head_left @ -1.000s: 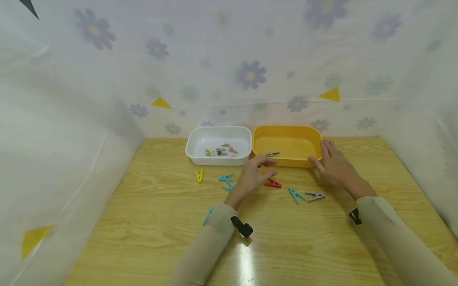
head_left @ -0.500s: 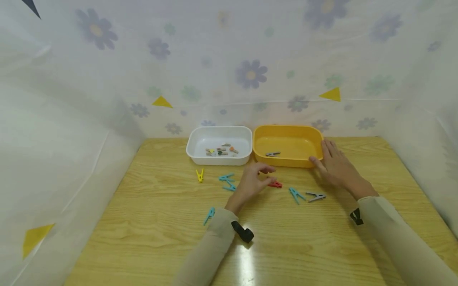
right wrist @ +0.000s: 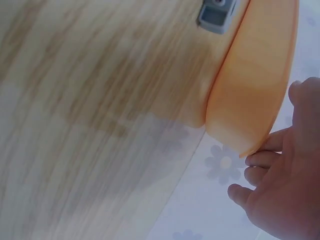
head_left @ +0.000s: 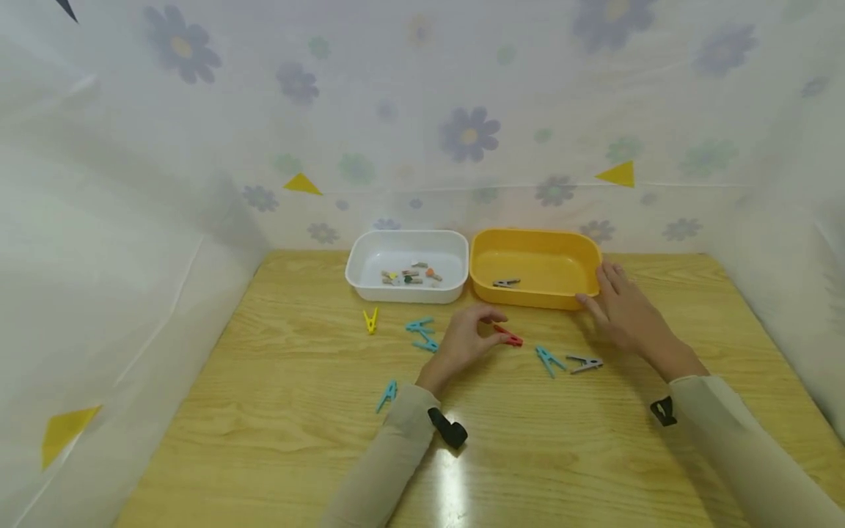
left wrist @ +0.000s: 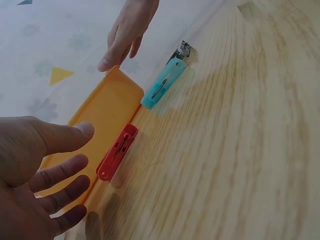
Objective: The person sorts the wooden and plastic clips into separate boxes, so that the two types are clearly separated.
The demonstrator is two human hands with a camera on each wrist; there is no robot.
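We count 7 clips on the table (head_left: 264, 440): 4 teal clips (head_left: 541, 353), 1 yellow clip (head_left: 371, 328), 1 grey clip (head_left: 596, 363) and 1 red clip (left wrist: 118, 152), lying before the orange tray (head_left: 528, 298). We see the left hand (head_left: 464, 339) just beside the red clip, thumb and fingers spread around nothing, while the right hand (head_left: 627, 315) touches the tray's rim with nearly straight fingers.

Beige on both arms here: left sleeve (head_left: 389, 458) long and plain, right sleeve (head_left: 746, 440) a match! Black strap (head_left: 446, 425) at the left cuff, rounded lump at its end; smaller black band (head_left: 663, 411) by the right. Left hand (head_left: 465, 339) bare, right hand (head_left: 630, 315) bare!
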